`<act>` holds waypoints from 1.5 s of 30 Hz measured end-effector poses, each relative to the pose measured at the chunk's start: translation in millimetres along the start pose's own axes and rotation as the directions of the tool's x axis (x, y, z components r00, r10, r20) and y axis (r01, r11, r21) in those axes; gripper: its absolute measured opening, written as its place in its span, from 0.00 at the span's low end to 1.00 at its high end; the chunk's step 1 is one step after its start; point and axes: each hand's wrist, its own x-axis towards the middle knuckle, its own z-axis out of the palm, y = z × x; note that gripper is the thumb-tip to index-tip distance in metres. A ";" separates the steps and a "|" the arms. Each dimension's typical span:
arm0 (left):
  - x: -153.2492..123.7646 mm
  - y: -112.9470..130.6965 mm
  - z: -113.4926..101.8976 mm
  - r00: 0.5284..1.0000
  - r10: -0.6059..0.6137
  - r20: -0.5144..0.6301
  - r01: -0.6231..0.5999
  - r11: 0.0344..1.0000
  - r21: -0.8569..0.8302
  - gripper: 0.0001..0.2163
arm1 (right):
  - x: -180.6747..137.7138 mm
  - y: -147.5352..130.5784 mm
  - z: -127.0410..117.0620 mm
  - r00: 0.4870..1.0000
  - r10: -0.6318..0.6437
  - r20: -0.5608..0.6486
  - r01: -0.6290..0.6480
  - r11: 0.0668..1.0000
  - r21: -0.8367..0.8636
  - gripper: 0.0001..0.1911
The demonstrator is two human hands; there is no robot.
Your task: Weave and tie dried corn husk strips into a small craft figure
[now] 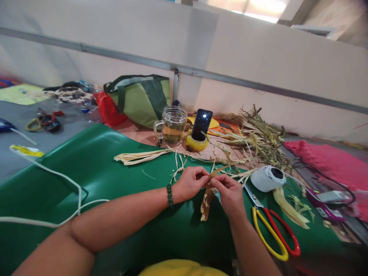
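Observation:
Both hands meet over the green mat (126, 237), fingertips pinched together around a brown dried husk (207, 205). My left hand (191, 184), with a dark green bead bracelet (169, 194) at the wrist, grips it from the left. From the other side my right hand (230, 193) pinches the same husk. One crumpled end hangs below the fingers, and a narrow tan strip sticks out above them. Beside my right hand lie scissors (266, 218) with one yellow and one red handle. A white spool of thread (268, 178) rests just beyond them.
Pale husk strips (142, 156) lie on the mat's far side. Behind are a glass mug (173, 126) with liquid, a phone (202, 124) propped in a yellow tape roll (197, 142), and a dried stalk pile (255, 134). A white cable (54, 172) crosses the left; a pale husk (290, 209) lies right.

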 end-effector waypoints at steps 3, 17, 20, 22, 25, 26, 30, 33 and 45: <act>0.2 -1.2 1.7 1.000 -0.028 0.011 0.028 0.999 -0.031 0.09 | 1.0 2.0 1.4 1.000 -0.004 -0.005 0.004 0.998 0.064 0.13; 4.2 -0.4 -3.2 0.996 -0.077 0.033 0.078 0.997 -0.016 0.17 | -8.5 -7.4 8.3 0.985 -0.173 -0.014 0.170 0.976 -0.134 0.12; 3.0 1.3 -2.2 0.996 -0.087 0.006 0.087 0.996 0.000 0.16 | -10.6 -5.9 9.0 0.978 -0.206 -0.026 0.199 0.966 -0.164 0.12; 2.0 3.1 -1.3 0.996 -0.086 0.011 0.086 0.996 -0.021 0.16 | -9.9 -4.8 8.0 0.978 -0.205 -0.039 0.196 0.968 -0.153 0.12; 1.6 5.2 -1.1 0.995 -0.090 0.041 0.093 0.993 -0.078 0.18 | -8.1 -3.3 5.8 0.977 -0.212 -0.028 0.205 0.967 -0.151 0.10; 1.8 5.4 -1.5 0.994 -0.096 0.047 0.099 0.991 -0.090 0.19 | -7.8 -2.7 5.3 0.975 -0.221 -0.014 0.216 0.963 -0.162 0.09; 3.0 4.0 -4.7 0.996 -0.093 0.014 0.094 0.990 -0.102 0.22 | -8.3 0.4 4.7 0.934 -0.356 0.039 0.352 0.891 -0.286 0.06; 2.5 3.5 -6.0 0.997 -0.081 -0.011 0.079 0.991 -0.109 0.22 | -7.4 2.8 4.2 0.865 -0.493 0.092 0.485 0.778 -0.399 0.04; 0.1 3.9 -3.4 0.996 -0.087 0.011 0.087 0.980 -0.180 0.22 | -4.1 4.9 3.7 0.673 -0.674 0.303 0.696 0.440 -0.567 0.07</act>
